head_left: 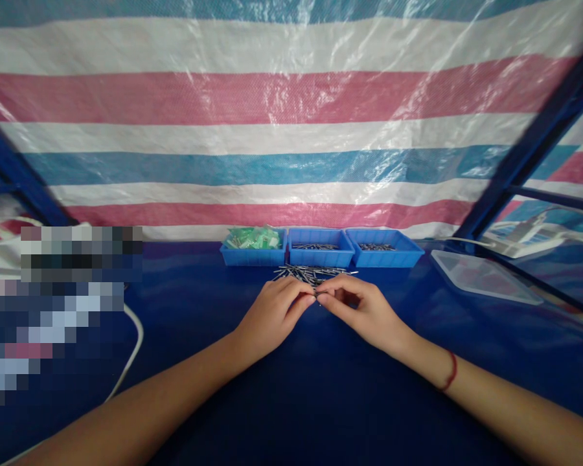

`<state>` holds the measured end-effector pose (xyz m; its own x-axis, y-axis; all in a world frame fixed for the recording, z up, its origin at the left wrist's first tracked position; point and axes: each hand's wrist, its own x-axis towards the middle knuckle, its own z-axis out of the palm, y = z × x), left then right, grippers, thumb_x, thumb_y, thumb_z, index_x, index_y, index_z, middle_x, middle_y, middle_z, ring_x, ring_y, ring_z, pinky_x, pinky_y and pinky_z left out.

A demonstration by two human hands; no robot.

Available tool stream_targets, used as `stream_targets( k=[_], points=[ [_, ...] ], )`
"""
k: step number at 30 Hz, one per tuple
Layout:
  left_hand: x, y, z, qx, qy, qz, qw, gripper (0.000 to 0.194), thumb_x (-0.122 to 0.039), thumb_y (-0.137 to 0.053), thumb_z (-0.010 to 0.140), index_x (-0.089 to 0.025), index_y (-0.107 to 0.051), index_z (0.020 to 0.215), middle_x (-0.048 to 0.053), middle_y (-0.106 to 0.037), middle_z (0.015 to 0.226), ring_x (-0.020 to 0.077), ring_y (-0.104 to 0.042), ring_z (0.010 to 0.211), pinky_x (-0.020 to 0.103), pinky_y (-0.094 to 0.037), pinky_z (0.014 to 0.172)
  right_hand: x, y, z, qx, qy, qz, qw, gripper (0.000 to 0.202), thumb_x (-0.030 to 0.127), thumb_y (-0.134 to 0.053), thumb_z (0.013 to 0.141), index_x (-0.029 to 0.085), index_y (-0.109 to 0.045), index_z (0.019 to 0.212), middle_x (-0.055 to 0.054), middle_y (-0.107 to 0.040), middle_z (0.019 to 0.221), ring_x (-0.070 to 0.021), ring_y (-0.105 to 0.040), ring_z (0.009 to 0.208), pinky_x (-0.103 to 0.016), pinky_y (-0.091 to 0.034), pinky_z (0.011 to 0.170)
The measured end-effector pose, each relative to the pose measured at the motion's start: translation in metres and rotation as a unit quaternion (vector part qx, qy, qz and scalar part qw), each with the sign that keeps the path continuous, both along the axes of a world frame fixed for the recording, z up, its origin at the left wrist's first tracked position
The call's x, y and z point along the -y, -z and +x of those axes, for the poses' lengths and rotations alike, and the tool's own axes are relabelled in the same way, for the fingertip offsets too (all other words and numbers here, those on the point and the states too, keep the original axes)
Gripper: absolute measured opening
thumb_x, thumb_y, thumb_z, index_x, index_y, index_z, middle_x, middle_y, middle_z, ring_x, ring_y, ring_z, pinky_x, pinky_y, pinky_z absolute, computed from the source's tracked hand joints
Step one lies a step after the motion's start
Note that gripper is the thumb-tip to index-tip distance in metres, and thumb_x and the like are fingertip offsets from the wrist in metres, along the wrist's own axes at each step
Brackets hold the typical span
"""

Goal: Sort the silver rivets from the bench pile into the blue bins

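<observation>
My left hand [278,309] and my right hand [366,309] meet fingertip to fingertip above the blue table. Both are closed in a pinch, thumb against forefinger. Between the fingertips is a small dark piece [317,295], too small and too covered to make out. Just behind the hands lies a loose pile of thin, dark, metallic rods [301,273], partly hidden by my fingers.
Behind the pile, three blue bins stand in a row: the left bin [252,259] holds green-and-clear plastic packets, the middle bin [323,257] and right bin [391,259] small metallic pieces. A translucent lid [486,277] lies right. A white cable [137,336] runs left.
</observation>
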<state>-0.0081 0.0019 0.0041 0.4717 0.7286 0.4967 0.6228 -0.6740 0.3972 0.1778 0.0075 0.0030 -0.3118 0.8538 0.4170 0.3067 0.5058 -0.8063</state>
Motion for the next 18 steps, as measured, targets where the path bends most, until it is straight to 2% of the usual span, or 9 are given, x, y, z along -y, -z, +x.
stream_targets(
  k=[8,18],
  points=[
    [0.0027,-0.0041,0.0002,0.001,0.016,-0.013,1.000,0.012,-0.026,-0.046,0.092,-0.019,-0.056,0.093,0.000,-0.063,0.090,0.0135,-0.058,0.086,0.028,-0.040,0.078,0.0026,-0.0031,-0.0003,-0.017,-0.002,0.008,1.000,0.016,0.035,-0.061,0.079,0.021,-0.068,0.083,-0.002,-0.060,0.069,-0.0124,-0.048,0.056,-0.026,-0.038,0.051],
    [0.0014,-0.0031,0.0006,-0.004,0.000,-0.016,1.000,0.010,-0.026,-0.049,0.089,-0.019,-0.056,0.087,0.002,-0.062,0.090,0.0157,-0.057,0.088,0.029,-0.041,0.077,0.0037,-0.0067,0.0032,0.044,-0.018,0.089,0.995,0.014,0.026,-0.056,0.084,0.021,-0.068,0.089,-0.002,-0.061,0.071,-0.0120,-0.050,0.058,-0.025,-0.039,0.052]
  ],
)
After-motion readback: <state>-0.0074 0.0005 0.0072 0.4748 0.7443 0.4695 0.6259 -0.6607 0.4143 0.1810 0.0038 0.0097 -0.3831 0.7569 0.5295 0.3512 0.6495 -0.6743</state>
